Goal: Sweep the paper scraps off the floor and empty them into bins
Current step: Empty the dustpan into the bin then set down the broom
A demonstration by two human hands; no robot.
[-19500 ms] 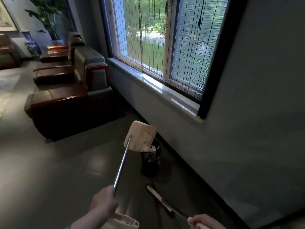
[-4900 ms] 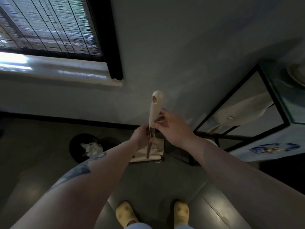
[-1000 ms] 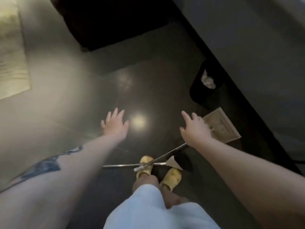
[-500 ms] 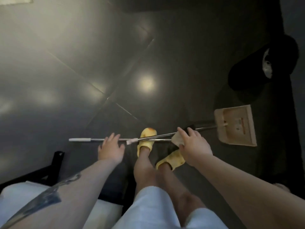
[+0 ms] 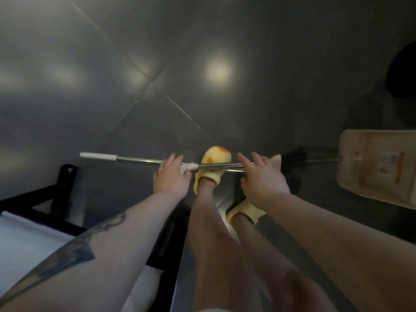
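A broom and a long-handled dustpan lie flat on the dark floor, their metal handles side by side. The broom handle (image 5: pixel 135 160) ends in a white grip at the left; its black bristles (image 5: pixel 292 161) point right. The beige dustpan (image 5: pixel 378 167) lies at the right edge. My left hand (image 5: pixel 172 176) hovers over the handles with fingers spread, holding nothing. My right hand (image 5: pixel 261 179) is also spread above the handles near the bristles. The black bin (image 5: pixel 403 73) shows partly at the upper right; no scraps are visible.
My feet in yellow slippers (image 5: pixel 213 167) stand just behind the handles. A black-framed stand (image 5: pixel 63 190) with a pale surface sits at the lower left. Glossy grey floor tiles (image 5: pixel 157 64) stretch ahead.
The view has tilted further down and closer. Both hands have moved forward over the lying handles. The bin has slid mostly out of view to the right.
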